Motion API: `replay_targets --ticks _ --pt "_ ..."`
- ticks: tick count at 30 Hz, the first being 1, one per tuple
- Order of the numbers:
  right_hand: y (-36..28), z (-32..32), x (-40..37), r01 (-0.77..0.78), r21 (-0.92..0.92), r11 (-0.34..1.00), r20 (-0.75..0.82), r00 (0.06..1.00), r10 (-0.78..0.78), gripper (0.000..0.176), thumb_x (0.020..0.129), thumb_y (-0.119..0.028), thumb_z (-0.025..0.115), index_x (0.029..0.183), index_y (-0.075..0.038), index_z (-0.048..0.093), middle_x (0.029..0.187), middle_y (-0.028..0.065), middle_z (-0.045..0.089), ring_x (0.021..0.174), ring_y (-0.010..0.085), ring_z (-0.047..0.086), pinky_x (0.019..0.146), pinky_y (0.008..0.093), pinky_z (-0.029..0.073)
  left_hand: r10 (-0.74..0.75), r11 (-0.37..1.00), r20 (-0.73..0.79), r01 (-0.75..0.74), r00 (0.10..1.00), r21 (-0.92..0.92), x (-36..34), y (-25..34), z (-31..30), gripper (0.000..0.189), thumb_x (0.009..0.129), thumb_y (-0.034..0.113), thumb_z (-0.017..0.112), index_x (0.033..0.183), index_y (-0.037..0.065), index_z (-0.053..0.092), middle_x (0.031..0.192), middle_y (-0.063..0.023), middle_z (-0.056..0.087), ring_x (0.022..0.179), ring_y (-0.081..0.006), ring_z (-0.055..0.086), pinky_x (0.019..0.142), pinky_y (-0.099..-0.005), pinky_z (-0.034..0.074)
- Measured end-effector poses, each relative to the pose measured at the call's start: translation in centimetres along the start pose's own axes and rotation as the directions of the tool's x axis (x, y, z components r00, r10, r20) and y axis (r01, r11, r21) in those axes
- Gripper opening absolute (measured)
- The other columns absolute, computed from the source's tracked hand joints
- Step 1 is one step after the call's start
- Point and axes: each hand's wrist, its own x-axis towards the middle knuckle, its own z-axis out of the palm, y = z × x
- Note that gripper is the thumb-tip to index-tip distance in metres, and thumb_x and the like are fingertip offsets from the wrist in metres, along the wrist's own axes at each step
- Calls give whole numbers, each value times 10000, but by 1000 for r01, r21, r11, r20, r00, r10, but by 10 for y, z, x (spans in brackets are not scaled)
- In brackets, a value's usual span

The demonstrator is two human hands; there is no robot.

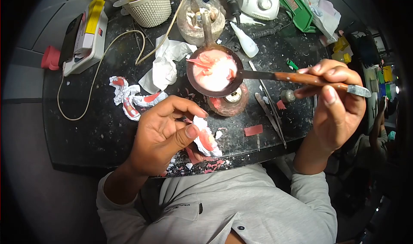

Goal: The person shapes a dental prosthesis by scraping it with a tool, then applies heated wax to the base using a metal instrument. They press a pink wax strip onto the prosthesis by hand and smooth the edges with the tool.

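My left hand [165, 134] is closed on a white plaster cast [205, 138] with pink wax on it, near the table's front edge. My right hand [337, 95] grips the brown handle of a wax knife [297, 78], held about level. The knife's blade reaches left over the rim of a dark round pan [193, 81], and its tip is by the pink wax [214, 74] inside. Bright glare hides part of that wax. Below the pan stands a glass burner [232, 104], partly covered by it.
More plaster casts with pink wax [129, 97] lie left of crumpled white paper [163, 67]. Metal tools [269, 110] and a pink wax strip [253, 130] lie right of centre. A white squeeze bottle [245, 41], a woven basket [150, 9] and a green box [297, 9] are at the back.
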Motion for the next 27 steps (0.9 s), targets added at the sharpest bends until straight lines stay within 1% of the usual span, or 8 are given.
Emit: replay_targets --ticks 4,8,12,14,18,21,25,27 --pt "0 -12 0 -38 50 998 53 998 35 248 924 -30 516 1120 121 507 1052 259 541 896 369 669 654 358 630 17 1000 -5 -17 1000 4 1 -1 0 232 970 -13 554 1172 -112 498 1020 -179 596 839 -192 700 649 -286 632" --pt "2 -5 -1 -43 -96 994 64 997 49 201 895 -7 558 1047 123 544 994 254 563 870 330 671 647 353 630 6 1000 -3 -6 1000 -2 2 -3 -1 234 975 -2 554 1172 -113 496 1020 -177 588 847 -191 696 650 -292 638" --pt "0 0 0 -66 -64 996 51 996 69 196 895 -3 562 1043 125 546 996 256 563 873 326 669 652 360 635 -13 1000 18 13 1000 -4 2 -1 -2 235 978 7 553 1173 -111 494 1034 -177 580 855 -183 689 650 -294 641" --pt "1 3 0 -71 -49 996 -61 996 68 162 844 9 614 990 80 619 947 210 633 802 221 669 646 285 588 -7 1000 9 7 1000 -3 2 -2 0 234 979 7 552 1173 -111 494 1032 -177 580 851 -181 687 645 -293 641" --pt "-6 2 1 -97 -44 994 -13 995 96 182 847 6 618 1010 85 598 953 226 631 801 220 671 626 282 592 7 1000 1 -7 1000 10 2 -2 1 229 983 11 548 1173 -104 495 1026 -175 582 835 -173 683 631 -286 639" --pt "-8 5 -2 -93 49 994 -66 993 96 305 841 24 603 1122 81 502 948 275 626 754 234 683 583 275 595 -12 1000 -2 12 1000 9 2 -1 1 226 984 14 550 1175 -94 496 1029 -174 583 852 -175 687 632 -279 637" --pt "-15 8 -6 -175 241 954 18 984 176 294 839 3 601 1089 64 459 942 303 631 740 294 714 556 306 617 -13 1000 0 13 1000 20 2 -1 0 221 985 16 548 1173 -87 495 1025 -167 591 843 -189 702 618 -269 633" --pt "-15 17 -10 -188 261 947 31 982 187 264 837 -11 631 1044 69 487 943 300 638 756 311 717 557 321 625 -2 1000 -16 3 1000 20 2 -1 3 218 985 14 546 1173 -86 496 1022 -162 593 836 -191 704 613 -267 632"
